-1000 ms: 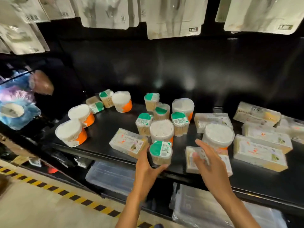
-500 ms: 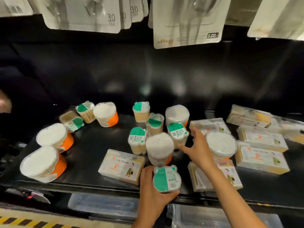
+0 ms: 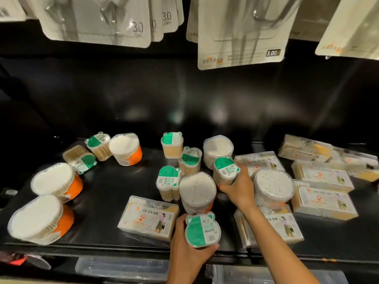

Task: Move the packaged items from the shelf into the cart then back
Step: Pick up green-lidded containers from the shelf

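We're in a retail shop, at a display shelf. Evidence: black shelf [image 3: 106, 203] stocked with many identical packaged goods: green-lidded swab tubs [image 3: 171, 144], orange-banded round tubs [image 3: 127, 149] on the left, flat labelled boxes [image 3: 324, 201] stacked on the right. Above, carded items hang in rows on hooks [image 3: 240, 31], each printed with "3.0", which we read as a price. Clear bins [image 3: 121, 267] sit on the tier below. Repeated stock, retail labels: shop aisle.
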